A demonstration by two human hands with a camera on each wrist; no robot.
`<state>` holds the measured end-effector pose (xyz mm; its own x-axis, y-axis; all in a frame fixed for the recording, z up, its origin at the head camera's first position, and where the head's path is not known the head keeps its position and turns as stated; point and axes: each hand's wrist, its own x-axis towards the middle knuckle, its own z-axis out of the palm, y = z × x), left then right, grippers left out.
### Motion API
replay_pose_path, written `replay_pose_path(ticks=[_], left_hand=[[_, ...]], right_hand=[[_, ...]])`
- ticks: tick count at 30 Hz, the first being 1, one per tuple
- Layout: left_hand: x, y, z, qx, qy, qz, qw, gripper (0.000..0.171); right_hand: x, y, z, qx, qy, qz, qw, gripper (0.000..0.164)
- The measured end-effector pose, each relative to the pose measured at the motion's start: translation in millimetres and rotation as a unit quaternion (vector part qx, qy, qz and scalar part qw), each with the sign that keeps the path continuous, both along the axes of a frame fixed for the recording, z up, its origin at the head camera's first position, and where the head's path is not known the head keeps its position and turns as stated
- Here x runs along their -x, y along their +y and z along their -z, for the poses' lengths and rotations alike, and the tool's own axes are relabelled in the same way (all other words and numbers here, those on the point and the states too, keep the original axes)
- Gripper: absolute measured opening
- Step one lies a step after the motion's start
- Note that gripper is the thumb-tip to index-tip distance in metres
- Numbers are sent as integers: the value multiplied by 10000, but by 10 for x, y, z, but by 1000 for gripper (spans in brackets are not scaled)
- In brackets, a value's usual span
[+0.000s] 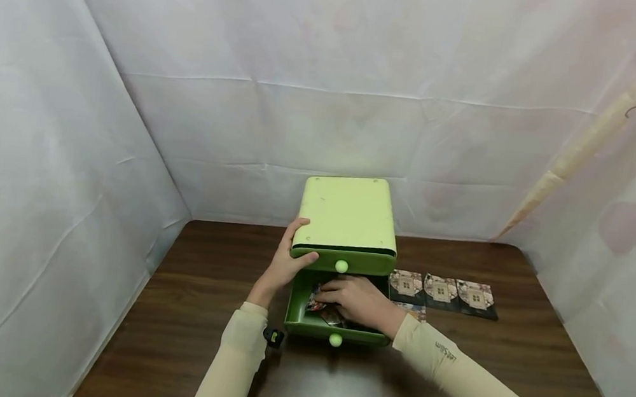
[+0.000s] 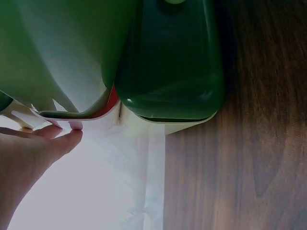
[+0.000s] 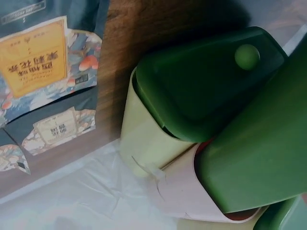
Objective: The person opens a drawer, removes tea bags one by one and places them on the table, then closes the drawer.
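Two hands work at a pale-green drawer cabinet (image 1: 348, 214) whose lower drawer (image 1: 362, 337) stands pulled out beneath the upper drawer (image 1: 368, 263). The left hand (image 1: 283, 264) braces the left front corner, thumb and fingers spread apart, the thumb against the upper drawer's front. That looks like sound support: light, steady pressure there should stop the cabinet sliding.

The right hand (image 1: 362, 300) is down inside the lower drawer, fingers bent. At its fingertips, toward the drawer's left side, lies a colourful packet (image 1: 315, 302); a darker packet (image 1: 332, 317) lies nearer the drawer's front, partly under the hand. Whether the fingertips clamp the colourful packet or merely touch it, I cannot tell. A pinch on one edge would likely serve better than a whole-hand grab, which could crease the wrapper or sweep the darker packet along. Knuckles are best held low, since the upper drawer sits just above the reach.

On the wood-grain table (image 1: 197, 315), right of the cabinet, a jasmine-tea sachet (image 3: 33, 60) lies in front of a row of three sachets (image 1: 441, 289). The right forearm (image 1: 483, 393) passes close by, so lifting it before any sideways move should spare them a nudge.
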<state>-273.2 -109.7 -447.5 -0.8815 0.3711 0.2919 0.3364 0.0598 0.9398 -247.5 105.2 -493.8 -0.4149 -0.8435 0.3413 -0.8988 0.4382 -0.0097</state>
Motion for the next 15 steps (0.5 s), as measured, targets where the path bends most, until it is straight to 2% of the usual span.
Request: replay_pose_path(ticks=[8, 15], left_hand=[[32, -25, -2, 99, 79, -89, 9999, 65], [20, 5, 34, 18, 148, 2, 9999, 64]], right_hand=[[-24, 23, -92, 27, 640, 75, 9979, 32], [-114, 99, -125, 17, 787, 223, 9966, 30]])
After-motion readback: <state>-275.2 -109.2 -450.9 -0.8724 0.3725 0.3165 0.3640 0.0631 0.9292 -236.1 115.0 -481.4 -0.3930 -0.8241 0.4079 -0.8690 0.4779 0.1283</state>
